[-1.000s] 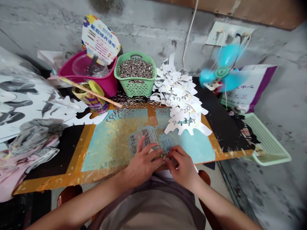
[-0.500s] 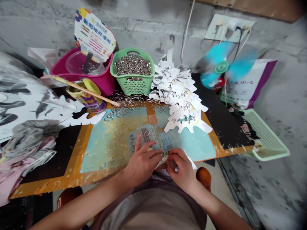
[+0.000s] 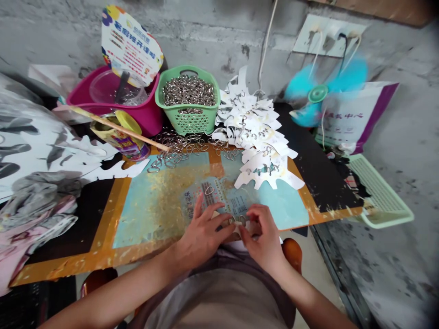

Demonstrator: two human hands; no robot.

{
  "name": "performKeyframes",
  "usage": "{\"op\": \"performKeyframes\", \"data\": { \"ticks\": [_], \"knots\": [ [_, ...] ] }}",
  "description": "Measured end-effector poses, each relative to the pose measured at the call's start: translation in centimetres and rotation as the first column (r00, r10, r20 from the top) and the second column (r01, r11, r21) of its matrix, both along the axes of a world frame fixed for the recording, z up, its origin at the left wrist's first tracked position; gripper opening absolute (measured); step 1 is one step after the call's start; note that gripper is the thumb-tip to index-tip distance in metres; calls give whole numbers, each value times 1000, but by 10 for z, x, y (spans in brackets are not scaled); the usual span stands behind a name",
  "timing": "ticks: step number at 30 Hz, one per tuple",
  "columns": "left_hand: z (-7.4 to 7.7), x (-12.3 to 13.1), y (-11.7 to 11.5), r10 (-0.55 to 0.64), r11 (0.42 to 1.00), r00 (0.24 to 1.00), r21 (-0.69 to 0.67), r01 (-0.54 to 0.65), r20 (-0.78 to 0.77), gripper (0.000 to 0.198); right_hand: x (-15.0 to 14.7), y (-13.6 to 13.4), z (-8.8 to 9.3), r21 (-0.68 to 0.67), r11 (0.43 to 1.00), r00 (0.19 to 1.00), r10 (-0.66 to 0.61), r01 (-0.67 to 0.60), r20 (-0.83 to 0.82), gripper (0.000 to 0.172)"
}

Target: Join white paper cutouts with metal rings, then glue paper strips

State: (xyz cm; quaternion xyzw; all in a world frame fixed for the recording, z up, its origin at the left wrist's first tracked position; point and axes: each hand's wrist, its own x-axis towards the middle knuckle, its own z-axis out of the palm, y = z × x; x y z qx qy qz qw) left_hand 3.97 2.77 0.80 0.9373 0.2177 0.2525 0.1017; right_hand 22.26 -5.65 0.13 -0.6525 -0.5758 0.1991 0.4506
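Note:
My left hand [image 3: 206, 232] lies at the table's front edge, its thumb and lower fingers pressed on a white cut-out piece [image 3: 253, 227] and its index finger stretched out. On the other side, my right hand [image 3: 263, 237] holds the same piece, thumb on its near edge and index finger bent above. Two small metal rings [image 3: 242, 219] show on the piece between the hands. Fingers hide much of the piece. One loose metal ring [image 3: 209, 190] rests on a printed sheet [image 3: 236, 200] just beyond my left fingertips.
A green basket [image 3: 192, 119] full of metal rings stands at the back, beside a magenta bin [image 3: 151, 112]. A tin with a wooden stick [image 3: 130, 130] is in front. Ringed white cut-outs [image 3: 264, 155] are stacked right of centre. A turning blue fan [image 3: 317, 93] is farther right.
My right index finger has lifted away from the thumb, uncovering more of the white piece and the rings. My left hand stays almost where it was. The view has shifted slightly.

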Motion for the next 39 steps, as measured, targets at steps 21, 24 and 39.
{"op": "performKeyframes", "data": {
  "ticks": [21,24,39],
  "knots": [
    [20,10,5,103,959,994,-261,-109,-36,25,-2,3,0,-36,995,983,101,-97,151,12],
    [17,15,8,107,960,991,-253,-123,-74,22,-2,3,0,-47,994,985,108,-102,138,14],
    [17,15,31,-143,986,983,-104,131,-115,26,1,5,1,-91,992,985,100,-87,142,18]
  ]
}}
